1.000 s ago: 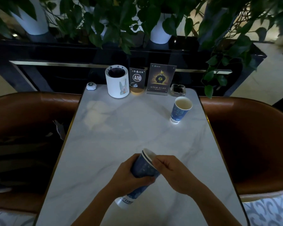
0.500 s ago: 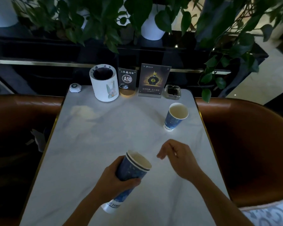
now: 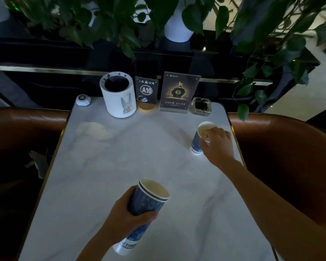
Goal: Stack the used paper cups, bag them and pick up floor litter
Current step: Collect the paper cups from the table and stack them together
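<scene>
Left hand (image 3: 127,213) wrapped around a stack of blue paper cups (image 3: 146,204), fingers closed round the middle of it, thumb underneath on the near side. Stack is tilted, open mouth pointing up and away to the right of the hand, white base sticking out below the hand toward the wearer. At least two rims visible, one nested in the other. Stack is held above the table (image 3: 120,157), not resting on it as far as can be told

Right hand (image 3: 215,143) reached out far and to the right, at a single blue paper cup (image 3: 198,140) standing upright near the table's right edge. Fingers curled over the rim from the right side, thumb against the cup's near wall; fingertips look to be touching the rim, but cannot tell if the grip is fully closed. Cup base is on the table

Beyond both hands, along the far edge: white round holder with a rabbit picture (image 3: 119,95), table number sign reading A10 (image 3: 146,91) just right of it, taller dark menu card (image 3: 179,92), then a glass ashtray (image 3: 201,106) straight beyond the right hand. Small white call button (image 3: 83,99) far left of the holder

Brown leather seats (image 3: 282,157) on both sides of the table, leafy plants (image 3: 158,17) hanging over the far end
</scene>
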`<state>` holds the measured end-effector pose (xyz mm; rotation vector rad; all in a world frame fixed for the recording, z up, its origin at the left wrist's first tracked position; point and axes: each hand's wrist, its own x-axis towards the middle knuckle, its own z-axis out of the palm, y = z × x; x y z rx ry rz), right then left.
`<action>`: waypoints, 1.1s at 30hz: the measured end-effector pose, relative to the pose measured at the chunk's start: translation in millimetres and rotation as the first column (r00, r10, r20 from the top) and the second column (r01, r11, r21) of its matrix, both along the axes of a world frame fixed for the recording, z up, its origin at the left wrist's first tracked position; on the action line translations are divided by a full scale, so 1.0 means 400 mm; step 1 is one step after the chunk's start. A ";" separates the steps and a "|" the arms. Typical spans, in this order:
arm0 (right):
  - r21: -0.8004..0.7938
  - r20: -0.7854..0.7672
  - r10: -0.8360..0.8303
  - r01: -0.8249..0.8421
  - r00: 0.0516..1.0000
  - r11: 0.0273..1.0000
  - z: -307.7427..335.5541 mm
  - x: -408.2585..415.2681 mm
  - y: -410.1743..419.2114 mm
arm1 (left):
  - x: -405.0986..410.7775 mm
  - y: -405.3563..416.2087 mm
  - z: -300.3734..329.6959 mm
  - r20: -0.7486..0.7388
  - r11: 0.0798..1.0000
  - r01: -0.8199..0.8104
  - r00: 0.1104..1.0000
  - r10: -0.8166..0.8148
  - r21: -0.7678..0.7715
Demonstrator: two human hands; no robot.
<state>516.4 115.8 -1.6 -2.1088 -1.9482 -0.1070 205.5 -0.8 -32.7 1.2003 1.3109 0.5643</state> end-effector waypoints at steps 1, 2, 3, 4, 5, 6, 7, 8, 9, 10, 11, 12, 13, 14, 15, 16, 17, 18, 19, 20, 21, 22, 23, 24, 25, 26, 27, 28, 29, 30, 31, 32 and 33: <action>-0.037 0.026 -0.010 0.011 1.000 0.999 -0.003 -0.004 0.005 | -0.004 -0.003 0.000 -0.002 1.000 -0.001 1.000 0.001 0.002; -0.090 0.037 -0.023 0.026 0.999 0.996 -0.004 -0.007 0.009 | -0.007 -0.006 0.002 -0.004 1.000 -0.003 1.000 0.003 0.003; -0.143 0.031 -0.036 0.040 0.999 0.989 -0.010 -0.009 0.011 | -0.012 -0.009 0.005 -0.006 1.000 -0.006 1.000 0.006 0.003; -0.196 0.013 -0.054 0.055 0.998 0.979 -0.015 -0.009 0.010 | -0.017 -0.012 0.008 -0.005 1.000 -0.010 1.000 0.010 0.001; -0.225 -0.012 -0.079 0.075 0.997 0.972 -0.018 -0.012 0.007 | -0.022 -0.016 0.011 -0.002 1.000 -0.012 1.000 0.012 -0.001; -0.230 -0.045 -0.109 0.096 0.993 0.969 -0.020 -0.015 -0.001 | -0.028 -0.020 0.014 0.000 1.000 -0.011 1.000 0.011 -0.003; -0.214 -0.084 -0.131 0.110 0.988 0.971 -0.019 -0.019 -0.011 | -0.034 -0.026 0.017 0.001 1.000 -0.009 1.000 0.009 -0.003; -0.191 -0.118 -0.131 0.107 0.984 0.976 -0.014 -0.026 -0.025 | -0.041 -0.031 0.020 0.001 1.000 -0.007 1.000 0.007 -0.002; -0.182 -0.144 -0.109 0.082 0.984 0.980 -0.004 -0.035 -0.042 | -0.047 -0.037 0.023 0.003 1.000 -0.005 1.000 0.005 0.000; -0.192 -0.175 -0.079 0.045 0.981 0.980 0.007 -0.043 -0.061 | -0.052 -0.044 0.026 0.005 1.000 -0.003 1.000 0.003 0.001; -0.206 -0.219 -0.054 0.008 0.974 0.979 0.019 -0.052 -0.083 | -0.058 -0.052 0.030 0.006 1.000 0.001 1.000 -0.001 0.004; -0.209 -0.264 -0.041 -0.015 0.964 0.978 0.031 -0.061 -0.107 | -0.064 -0.061 0.034 0.006 1.000 0.007 1.000 -0.007 0.006; -0.207 -0.301 -0.039 -0.026 0.953 0.978 0.043 -0.070 -0.133 | -0.069 -0.070 0.039 0.005 1.000 0.013 1.000 -0.013 0.009; -0.199 -0.324 -0.029 -0.039 0.946 0.979 0.057 -0.081 -0.158 | -0.075 -0.081 0.044 0.006 1.000 0.019 1.000 -0.019 0.011; -0.191 -0.337 -0.014 -0.054 0.941 0.980 0.071 -0.093 -0.183 | -0.081 -0.092 0.048 0.005 1.000 0.024 1.000 -0.024 0.014; -0.184 -0.343 0.001 -0.068 0.939 0.981 0.084 -0.105 -0.207 | -0.088 -0.103 0.050 0.000 0.999 0.031 1.000 -0.031 0.017; -0.177 -0.349 0.010 -0.077 0.937 0.981 0.100 -0.119 -0.232 | -0.095 -0.115 0.052 -0.009 0.999 0.040 0.999 -0.040 0.019; -0.170 -0.358 0.012 -0.078 0.934 0.982 0.118 -0.135 -0.257 | -0.104 -0.127 0.053 -0.019 0.998 0.055 0.998 -0.054 0.022; -0.160 -0.369 0.009 -0.073 0.929 0.984 0.136 -0.149 -0.281 | -0.111 -0.138 0.052 -0.029 0.997 0.072 0.997 -0.072 0.027; -0.147 -0.382 0.006 -0.067 0.924 0.987 0.154 -0.163 -0.304 | -0.119 -0.149 0.052 -0.038 0.996 0.087 0.996 -0.086 0.033; -0.134 -0.396 0.001 -0.059 0.918 0.989 0.168 -0.174 -0.326 | -0.127 -0.160 0.053 -0.047 0.994 0.098 0.994 -0.096 0.038; -0.117 -0.411 0.002 -0.055 0.912 0.992 0.184 -0.185 -0.346 | -0.134 -0.170 0.054 -0.057 0.994 0.106 0.993 -0.103 0.040; -0.100 -0.431 0.009 -0.057 0.902 0.993 0.198 -0.196 -0.365 | -0.141 -0.180 0.055 -0.065 0.993 0.113 0.992 -0.110 0.037; -0.088 -0.457 0.016 -0.063 0.889 0.994 0.213 -0.208 -0.383 | -0.147 -0.188 0.056 -0.070 0.992 0.120 0.991 -0.118 0.032; -0.082 -0.482 0.021 -0.069 0.876 0.994 0.225 -0.221 -0.401 | -0.154 -0.196 0.056 -0.072 0.991 0.130 0.989 -0.128 0.028; -0.078 -0.507 0.027 -0.078 0.861 0.994 0.236 -0.235 -0.418 | -0.161 -0.204 0.056 -0.075 0.990 0.142 0.987 -0.140 0.026; -0.072 -0.528 0.035 -0.086 0.848 0.994 0.245 -0.250 -0.434 | -0.167 -0.211 0.056 -0.078 0.988 0.155 0.985 -0.153 0.025; -0.068 -0.545 0.044 -0.096 0.837 0.993 0.251 -0.265 -0.449 | -0.174 -0.218 0.055 -0.078 0.986 0.168 0.983 -0.166 0.022; -0.070 -0.558 0.048 -0.105 0.828 0.992 0.255 -0.278 -0.462 | -0.180 -0.225 0.054 -0.076 0.984 0.179 0.981 -0.177 0.018; -0.079 -0.571 0.048 -0.113 0.820 0.990 0.258 -0.291 -0.475 | -0.186 -0.231 0.054 -0.072 0.982 0.188 0.980 -0.186 0.010; -0.089 -0.582 0.046 -0.120 0.812 0.989 0.258 -0.302 -0.485 | -0.192 -0.237 0.053 -0.066 0.980 0.197 0.978 -0.196 0.001; -0.097 -0.593 0.043 -0.125 0.804 0.987 0.259 -0.313 -0.494 | -0.198 -0.243 0.053 -0.059 0.978 0.206 0.977 -0.206 -0.005; -0.102 -0.607 0.040 -0.127 0.794 0.987 0.259 -0.323 -0.502 | -0.204 -0.248 0.054 -0.052 0.976 0.216 0.975 -0.216 -0.010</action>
